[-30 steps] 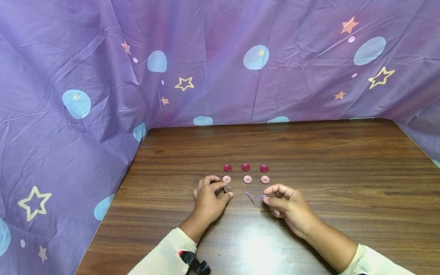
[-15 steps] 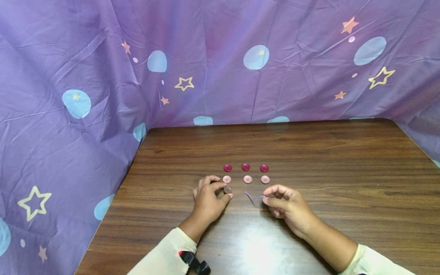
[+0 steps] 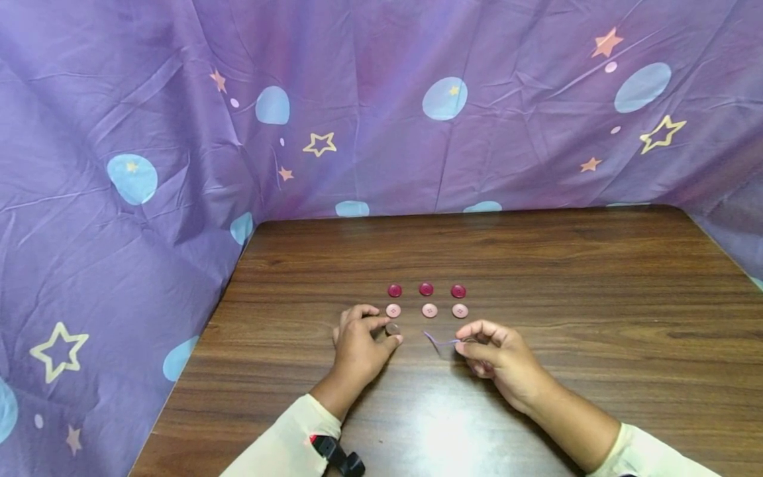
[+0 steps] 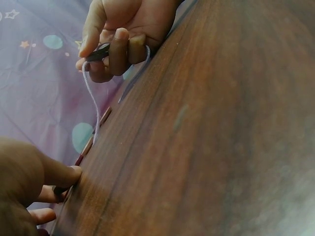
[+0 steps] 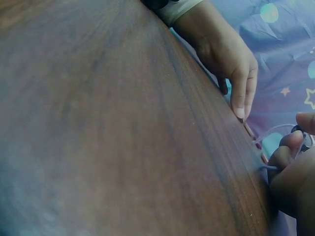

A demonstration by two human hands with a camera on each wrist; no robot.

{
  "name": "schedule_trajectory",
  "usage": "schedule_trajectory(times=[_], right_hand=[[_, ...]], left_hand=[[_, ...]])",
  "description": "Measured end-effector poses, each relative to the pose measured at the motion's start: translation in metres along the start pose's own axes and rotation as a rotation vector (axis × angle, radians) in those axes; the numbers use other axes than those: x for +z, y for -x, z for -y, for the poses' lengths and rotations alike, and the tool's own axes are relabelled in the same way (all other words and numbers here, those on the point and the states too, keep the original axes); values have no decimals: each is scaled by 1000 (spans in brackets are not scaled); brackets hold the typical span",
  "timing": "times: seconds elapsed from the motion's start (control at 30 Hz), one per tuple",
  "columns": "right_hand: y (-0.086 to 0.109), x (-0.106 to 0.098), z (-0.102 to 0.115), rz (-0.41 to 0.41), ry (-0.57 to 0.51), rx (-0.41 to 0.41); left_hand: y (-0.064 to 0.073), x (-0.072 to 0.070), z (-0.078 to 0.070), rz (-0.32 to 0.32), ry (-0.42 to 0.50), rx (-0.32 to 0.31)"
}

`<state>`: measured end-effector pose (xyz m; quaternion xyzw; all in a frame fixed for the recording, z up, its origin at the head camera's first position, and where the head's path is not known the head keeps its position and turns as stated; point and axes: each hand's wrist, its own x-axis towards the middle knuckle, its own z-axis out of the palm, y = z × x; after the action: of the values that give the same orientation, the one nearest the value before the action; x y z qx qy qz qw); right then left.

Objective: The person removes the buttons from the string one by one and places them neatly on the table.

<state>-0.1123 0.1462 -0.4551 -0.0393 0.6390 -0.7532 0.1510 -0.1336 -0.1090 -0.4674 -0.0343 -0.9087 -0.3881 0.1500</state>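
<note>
A small brown button lies at my left hand, which holds it by the edge between thumb and index finger at the tabletop. My right hand is raised a little, pinching dark round pieces that look like buttons. From that pinch a lilac string hangs toward the left, and in the left wrist view another length of it passes behind the fingers. Beyond the hands are a row of pale pink buttons and, behind it, a row of dark red buttons.
The brown wooden table extends around both hands, with a bright glare near its front. A purple star-patterned cloth hangs along the back and left side. A black strap device sits on the left sleeve.
My left hand has shifted very slightly to the left with the brown button. The right hand and its string stay in place.
</note>
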Motion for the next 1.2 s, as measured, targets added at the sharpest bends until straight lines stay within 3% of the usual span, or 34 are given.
schedule_trajectory(times=[0.53,0.9,1.2], right_hand=[[1,-1,1,4,-17,22],[3,-8,-1,137,-148,1],[4,-11,1,99,-187,2]], left_hand=[[1,0,3,28,2,11],[2,-1,3,48,-9,12],[1,-2,3,51,-15,14]])
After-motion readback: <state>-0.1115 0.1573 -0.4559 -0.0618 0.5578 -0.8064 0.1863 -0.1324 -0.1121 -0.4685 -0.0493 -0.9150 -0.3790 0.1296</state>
